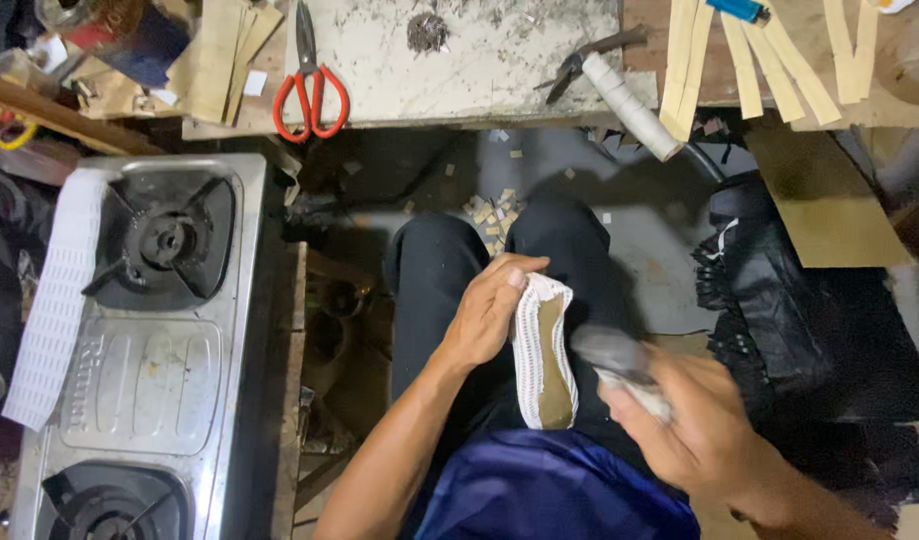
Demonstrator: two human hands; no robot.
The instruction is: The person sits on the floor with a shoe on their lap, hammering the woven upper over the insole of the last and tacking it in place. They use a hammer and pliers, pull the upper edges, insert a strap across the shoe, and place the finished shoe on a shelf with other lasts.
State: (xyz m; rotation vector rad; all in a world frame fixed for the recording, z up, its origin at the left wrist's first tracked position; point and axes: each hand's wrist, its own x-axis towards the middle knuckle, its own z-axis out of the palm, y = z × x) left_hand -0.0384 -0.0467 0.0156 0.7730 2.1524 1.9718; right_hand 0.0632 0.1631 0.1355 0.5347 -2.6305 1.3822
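Observation:
My left hand [490,310] grips a small white woven shoe upper with a tan insole [545,350], holding it upright over my lap. My right hand [695,425] is close to its right side and is shut on a blurred grey tool [620,360] whose tip points at the shoe. My legs in dark trousers [435,270] are below, and blue cloth [540,490] covers my lap.
A steel two-burner gas stove [150,360] stands at the left with a white perforated strip [55,300] over its edge. Ahead, a worn board [470,60] carries red-handled scissors [310,85], pliers [585,65] and a white roll [635,105]. Tan strips [750,60], cardboard [830,205] and black sheeting [810,320] lie at the right.

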